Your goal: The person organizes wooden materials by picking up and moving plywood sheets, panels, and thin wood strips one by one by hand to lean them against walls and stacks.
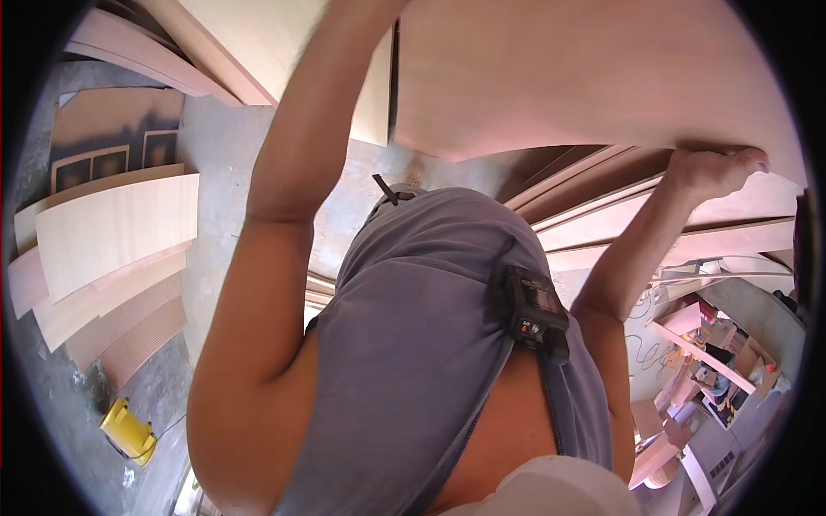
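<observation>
A large, pale wooden panel [594, 77] fills the upper right, tilted in front of me. At its lower edge, on the right, my right hand [714, 175] is closed around the panel, with the thumb outward and the other fingers mostly hidden. My left arm reaches up past the panel's left edge and leaves the picture at the top, so the left hand is out of sight. Just below the panel, several long boards [594, 185] lie stacked, close to my right wrist.
Another light panel [372, 103] stands left of the big one. Farther left, several sheets [116, 236] lie overlapping on the concrete floor [219, 142]. A yellow cylindrical machine [129, 433] with a cord sits lower left. A cluttered wooden workbench [714, 365] is at lower right.
</observation>
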A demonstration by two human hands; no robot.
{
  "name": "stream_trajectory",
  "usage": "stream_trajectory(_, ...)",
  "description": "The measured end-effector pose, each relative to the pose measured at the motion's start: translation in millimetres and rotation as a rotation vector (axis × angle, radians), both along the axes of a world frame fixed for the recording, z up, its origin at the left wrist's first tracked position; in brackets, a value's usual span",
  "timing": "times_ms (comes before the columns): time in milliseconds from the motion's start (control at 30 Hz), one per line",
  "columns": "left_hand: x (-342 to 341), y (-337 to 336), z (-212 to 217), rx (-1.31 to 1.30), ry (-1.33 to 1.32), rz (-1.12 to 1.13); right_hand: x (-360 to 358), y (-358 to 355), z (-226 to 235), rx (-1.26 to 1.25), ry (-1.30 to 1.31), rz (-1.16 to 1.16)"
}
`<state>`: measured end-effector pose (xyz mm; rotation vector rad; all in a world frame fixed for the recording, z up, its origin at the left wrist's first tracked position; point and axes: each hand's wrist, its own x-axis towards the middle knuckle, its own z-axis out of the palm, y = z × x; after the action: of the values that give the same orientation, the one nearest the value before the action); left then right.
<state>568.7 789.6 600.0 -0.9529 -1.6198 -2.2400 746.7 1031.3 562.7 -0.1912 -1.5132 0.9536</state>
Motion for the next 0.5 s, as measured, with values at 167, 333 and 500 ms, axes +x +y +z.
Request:
stream_trajectory(167, -17.8, -6.2, -6.5, -0.106, -0.044, 0.055, -22.4, -20.0, 7.9, -0.201, -0.056, -0.046)
stream_trajectory(333, -52.2, 31.3, -19.7, -0.032, 0.05, 0.022, -57.6, 8.1, -1.4, -0.167, -0.117, -0.188)
stream_trajectory(500, -82.2, 63.1, 0.7, -0.06, -0.014, 0.132, -103.3, 58.4, 5.5, 0.168, -0.267, -0.341)
